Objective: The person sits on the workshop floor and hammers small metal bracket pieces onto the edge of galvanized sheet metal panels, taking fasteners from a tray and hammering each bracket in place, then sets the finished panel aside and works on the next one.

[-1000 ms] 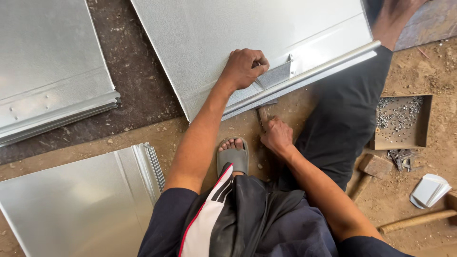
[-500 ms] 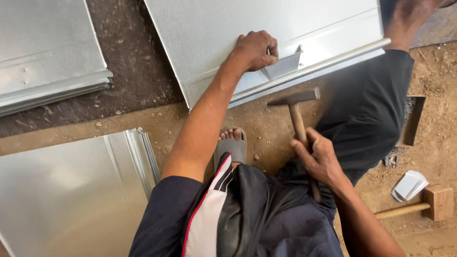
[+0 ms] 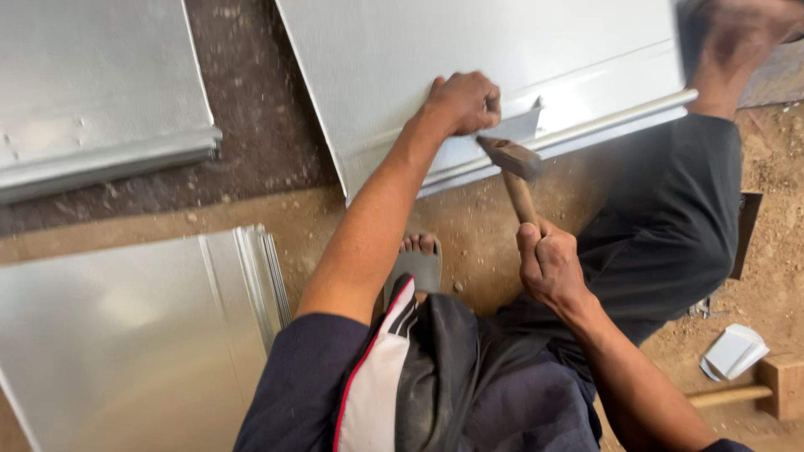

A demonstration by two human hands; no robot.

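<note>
- My left hand (image 3: 462, 102) is fisted on the galvanized sheet (image 3: 469, 59), beside a small bent metal tab (image 3: 521, 125), pinning the panel flat so its folded edge (image 3: 586, 130) stays put.
- My right hand (image 3: 548, 264) grips the hammer (image 3: 515, 172) low on its wooden handle, for leverage I judge; the head hovers just at the seam.
- Another person's hand (image 3: 737, 42) steadies the sheet's far end.
- A wooden mallet (image 3: 766, 387) lies apart on the dirt.

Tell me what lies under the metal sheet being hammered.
Bare dirt ground shows along the metal sheet's near edge, below the hammer. Whatever lies beneath the sheet itself is covered.
</note>
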